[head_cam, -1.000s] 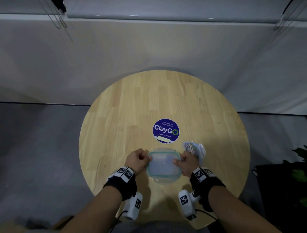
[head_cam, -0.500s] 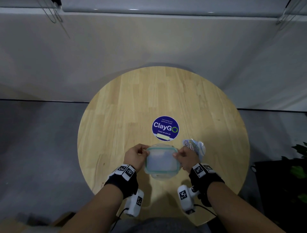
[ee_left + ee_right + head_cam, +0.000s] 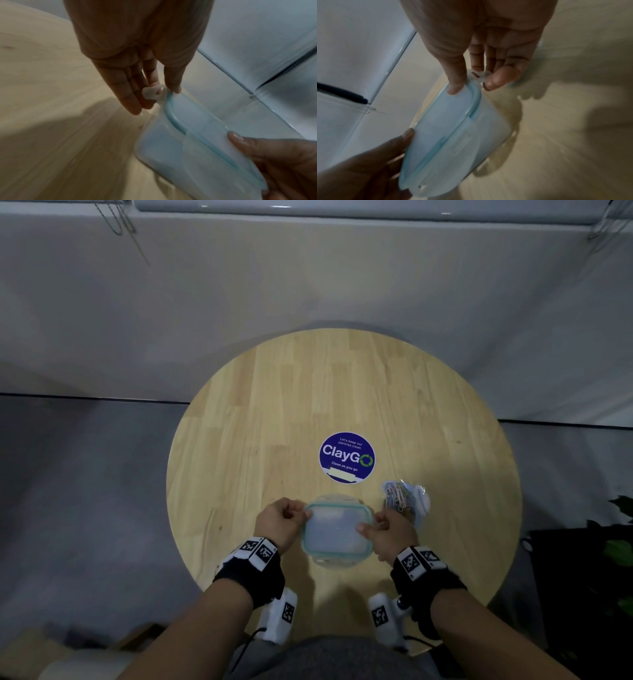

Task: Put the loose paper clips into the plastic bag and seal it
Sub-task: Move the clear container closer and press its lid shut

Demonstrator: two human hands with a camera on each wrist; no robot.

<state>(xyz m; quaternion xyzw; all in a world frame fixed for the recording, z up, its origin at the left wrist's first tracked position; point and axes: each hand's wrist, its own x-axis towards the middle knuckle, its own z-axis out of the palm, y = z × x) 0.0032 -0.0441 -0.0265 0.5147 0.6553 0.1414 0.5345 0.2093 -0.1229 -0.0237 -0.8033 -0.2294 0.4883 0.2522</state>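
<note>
The left hand [image 3: 279, 520] gripped the left side of a lidded plastic box [image 3: 337, 534]: its thumb [image 3: 173, 81] pressed the lid's blue-edged rim while the fingers [image 3: 123, 88] curled under a white side clip [image 3: 151, 93]. The right hand [image 3: 390, 530] gripped the opposite side, its thumb [image 3: 455, 81] on the lid and a fingertip [image 3: 501, 78] hooked under the clear clip [image 3: 479, 76] there. The box stood near the front of the round wooden table [image 3: 257, 422]. The plastic bag [image 3: 406, 498], crumpled and with coloured paper clips [image 3: 397, 494] showing through it, lay on the table just beyond the right hand, right of the box and near a blue sticker [image 3: 346, 457].
</note>
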